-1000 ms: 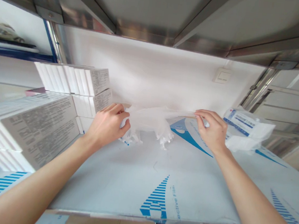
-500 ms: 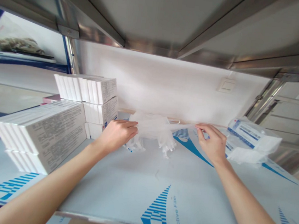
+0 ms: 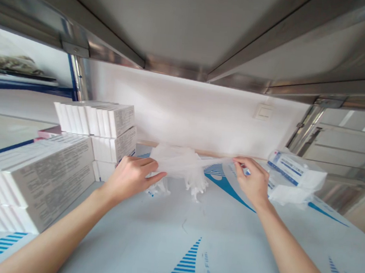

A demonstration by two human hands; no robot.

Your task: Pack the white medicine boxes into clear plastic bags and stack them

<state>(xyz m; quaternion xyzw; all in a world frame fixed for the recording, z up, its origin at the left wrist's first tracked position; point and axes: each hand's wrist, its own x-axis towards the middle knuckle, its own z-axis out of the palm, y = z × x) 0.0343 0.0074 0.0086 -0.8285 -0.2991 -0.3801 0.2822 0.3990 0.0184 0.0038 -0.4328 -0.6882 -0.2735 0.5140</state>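
A pile of thin, translucent white plastic bags (image 3: 175,159) lies near the wall, its ruffled ends hanging toward me on the right. My right hand (image 3: 252,178) pinches the far end of one translucent plastic bag (image 3: 214,160), which stretches from the pile toward the right. At the pile's left side is my left hand (image 3: 132,175), its thumb apart from the fingers. Its fingertips are close to or touching the plastic; I cannot tell which. A small clear packet with blue print (image 3: 155,190) lies below the left thumb.
Stacked white printed boxes (image 3: 50,179) stand at the left, with more boxes (image 3: 114,120) behind. Plastic-wrapped packs (image 3: 296,172) sit at the right. A metal shelf (image 3: 181,27) hangs low overhead. Blue-printed film covers the worktop (image 3: 132,244). A switch (image 3: 263,112) is on the wall.
The camera view has shifted, so the scene sits lower and further left. My left thumb has spread from the fingers. My right hand still pinches the plastic bag's end.
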